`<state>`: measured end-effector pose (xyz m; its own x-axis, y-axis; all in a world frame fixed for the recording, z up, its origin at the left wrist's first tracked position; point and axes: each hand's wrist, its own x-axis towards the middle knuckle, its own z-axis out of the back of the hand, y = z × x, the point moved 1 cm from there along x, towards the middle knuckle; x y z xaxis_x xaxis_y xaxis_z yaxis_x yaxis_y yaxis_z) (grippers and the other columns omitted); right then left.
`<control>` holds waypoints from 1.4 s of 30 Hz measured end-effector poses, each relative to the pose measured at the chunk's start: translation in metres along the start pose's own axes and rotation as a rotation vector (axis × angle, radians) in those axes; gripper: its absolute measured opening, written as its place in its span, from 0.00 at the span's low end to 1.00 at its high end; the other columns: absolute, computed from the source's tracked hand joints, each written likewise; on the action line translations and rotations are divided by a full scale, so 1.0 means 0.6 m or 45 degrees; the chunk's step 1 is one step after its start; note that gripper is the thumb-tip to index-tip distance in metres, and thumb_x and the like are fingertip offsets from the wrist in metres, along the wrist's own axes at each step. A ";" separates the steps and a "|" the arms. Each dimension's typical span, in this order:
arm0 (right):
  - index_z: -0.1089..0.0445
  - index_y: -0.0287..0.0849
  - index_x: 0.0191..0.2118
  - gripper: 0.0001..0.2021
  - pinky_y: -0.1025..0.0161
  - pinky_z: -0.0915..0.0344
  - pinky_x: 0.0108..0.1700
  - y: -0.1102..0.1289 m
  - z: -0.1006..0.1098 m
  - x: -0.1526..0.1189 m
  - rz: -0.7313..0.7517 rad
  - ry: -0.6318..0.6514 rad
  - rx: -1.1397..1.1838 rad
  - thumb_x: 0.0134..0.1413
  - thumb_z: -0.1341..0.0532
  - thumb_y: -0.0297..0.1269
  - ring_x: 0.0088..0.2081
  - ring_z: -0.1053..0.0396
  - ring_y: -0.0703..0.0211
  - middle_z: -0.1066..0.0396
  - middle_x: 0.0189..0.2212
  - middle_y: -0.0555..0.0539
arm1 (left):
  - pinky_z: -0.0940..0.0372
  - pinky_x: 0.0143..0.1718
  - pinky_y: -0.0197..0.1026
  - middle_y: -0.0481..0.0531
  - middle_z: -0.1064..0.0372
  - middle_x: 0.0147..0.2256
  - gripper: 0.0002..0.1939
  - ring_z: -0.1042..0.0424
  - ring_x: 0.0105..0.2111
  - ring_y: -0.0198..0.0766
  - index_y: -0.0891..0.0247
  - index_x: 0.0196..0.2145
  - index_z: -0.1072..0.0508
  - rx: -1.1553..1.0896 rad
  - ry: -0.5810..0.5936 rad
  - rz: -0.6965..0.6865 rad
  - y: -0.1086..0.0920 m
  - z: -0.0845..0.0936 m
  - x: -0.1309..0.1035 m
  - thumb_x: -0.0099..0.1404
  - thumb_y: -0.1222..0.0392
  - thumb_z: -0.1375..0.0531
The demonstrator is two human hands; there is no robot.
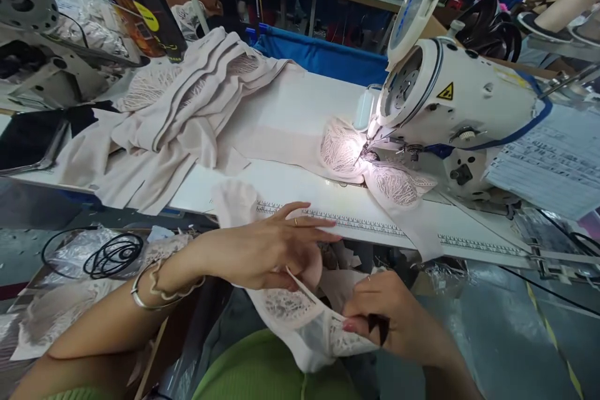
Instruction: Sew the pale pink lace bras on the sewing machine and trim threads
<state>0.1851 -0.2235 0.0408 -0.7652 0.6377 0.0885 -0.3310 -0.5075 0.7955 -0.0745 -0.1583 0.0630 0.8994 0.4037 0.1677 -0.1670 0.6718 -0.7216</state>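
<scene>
A pale pink lace bra is stretched between my hands above my lap, below the table's front edge. My left hand pinches its narrow edge between thumb and fingers, the other fingers reaching out to the right. At the bra's right part, my right hand grips the same edge with thumb and forefinger. Something small and dark shows within the right hand; its kind is not clear. Another lace bra piece lies under the needle of the sewing machine, lit by its lamp.
Several beige bra pieces are heaped on the table's left. A spray can and a dark phone are beside them. A ruler strip runs along the front edge. Handwritten paper hangs at right. A box with plastic and black cord stands lower left.
</scene>
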 end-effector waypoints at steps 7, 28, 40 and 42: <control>0.30 0.44 0.27 0.18 0.63 0.46 0.28 -0.051 0.001 -0.004 -0.094 -0.102 0.521 0.63 0.37 0.51 0.26 0.39 0.61 0.36 0.23 0.51 | 0.46 0.22 0.34 0.43 0.46 0.18 0.21 0.47 0.19 0.30 0.63 0.19 0.30 -1.258 -0.303 0.548 0.050 -0.085 -0.024 0.66 0.52 0.36; 0.52 0.49 0.15 0.35 0.63 0.54 0.22 -0.105 -0.066 0.011 -0.424 -0.575 1.349 0.40 0.30 0.68 0.15 0.59 0.65 0.55 0.09 0.59 | 0.52 0.15 0.29 0.40 0.53 0.13 0.32 0.54 0.13 0.25 0.62 0.17 0.46 -2.138 -0.924 0.494 0.042 -0.183 -0.006 0.53 0.46 0.27; 0.37 0.47 0.19 0.31 0.63 0.51 0.22 -0.100 -0.025 0.011 -0.327 -0.349 1.032 0.42 0.35 0.73 0.15 0.48 0.64 0.39 0.12 0.53 | 0.58 0.13 0.31 0.40 0.54 0.11 0.34 0.56 0.11 0.24 0.61 0.15 0.48 -2.105 -0.800 0.444 0.034 -0.173 0.005 0.54 0.44 0.28; 0.26 0.46 0.32 0.32 0.62 0.47 0.24 -0.089 -0.008 0.016 -0.296 -0.185 0.786 0.46 0.39 0.74 0.20 0.39 0.61 0.27 0.22 0.47 | 0.58 0.13 0.32 0.39 0.54 0.11 0.34 0.56 0.10 0.24 0.60 0.15 0.48 -2.092 -0.713 0.443 0.033 -0.169 0.014 0.53 0.44 0.27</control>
<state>0.1929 -0.1932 -0.0039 -0.6159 0.7836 -0.0814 -0.0688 0.0494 0.9964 -0.0295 -0.2044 -0.0181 0.6221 0.7591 -0.1915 0.5539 -0.5997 -0.5776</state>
